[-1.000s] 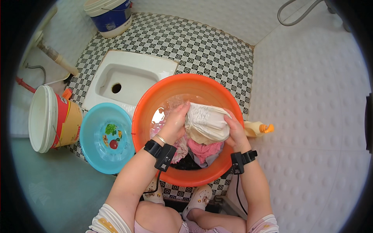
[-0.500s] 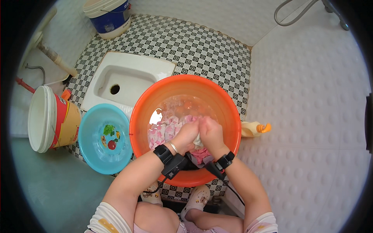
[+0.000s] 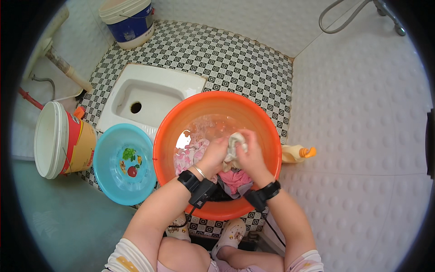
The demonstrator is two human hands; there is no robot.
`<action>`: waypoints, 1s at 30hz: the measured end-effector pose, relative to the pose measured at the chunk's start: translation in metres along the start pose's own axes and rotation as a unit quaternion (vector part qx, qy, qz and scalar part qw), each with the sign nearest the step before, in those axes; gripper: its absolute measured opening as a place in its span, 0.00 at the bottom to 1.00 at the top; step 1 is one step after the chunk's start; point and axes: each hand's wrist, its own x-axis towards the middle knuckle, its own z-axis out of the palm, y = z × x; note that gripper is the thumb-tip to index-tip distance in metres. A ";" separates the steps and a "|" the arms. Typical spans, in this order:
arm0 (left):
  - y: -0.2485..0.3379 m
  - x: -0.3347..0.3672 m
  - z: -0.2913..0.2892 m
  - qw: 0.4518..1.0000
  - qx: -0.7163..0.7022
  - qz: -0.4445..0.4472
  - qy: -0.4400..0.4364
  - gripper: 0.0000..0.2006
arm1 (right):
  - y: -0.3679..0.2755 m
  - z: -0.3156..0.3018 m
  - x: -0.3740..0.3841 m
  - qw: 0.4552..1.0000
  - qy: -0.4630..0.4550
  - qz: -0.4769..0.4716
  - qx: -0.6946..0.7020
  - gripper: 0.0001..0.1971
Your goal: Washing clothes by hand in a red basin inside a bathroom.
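Over a large orange basin [image 3: 267, 122], both hands hold a bunched white cloth [image 3: 235, 144]. My left hand [image 3: 215, 154] is closed on its left side, with the fingertips partly hidden. My right hand [image 3: 252, 153] grips the other side, fingers curled round the fabric and slightly blurred. Beneath them, water with some suds fills part of the basin. A pink-and-white patterned garment [image 3: 190, 155] lies wet at the left of the water. Nearer to me sit a pink cloth [image 3: 235, 180] with grey edging and a dark cloth [image 3: 216, 194].
A light-blue basin [image 3: 105, 172] touches the orange one's left. Beyond are a squat toilet [image 3: 122, 72], a yellow-red bucket [image 3: 81, 149] and a blue-white bucket [image 3: 131, 29]. A cream bottle with an orange cap [image 3: 293, 153] lies at the right, by the wall [image 3: 353, 136].
My hands have moved apart a little, so more of the white cloth shows between them. The right hand has shifted right, and the pink cloth is more exposed.
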 end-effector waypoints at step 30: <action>0.038 -0.011 0.018 0.998 0.036 0.052 -0.014 0.12 | -0.006 -0.047 0.013 0.936 -0.094 0.209 0.267 0.12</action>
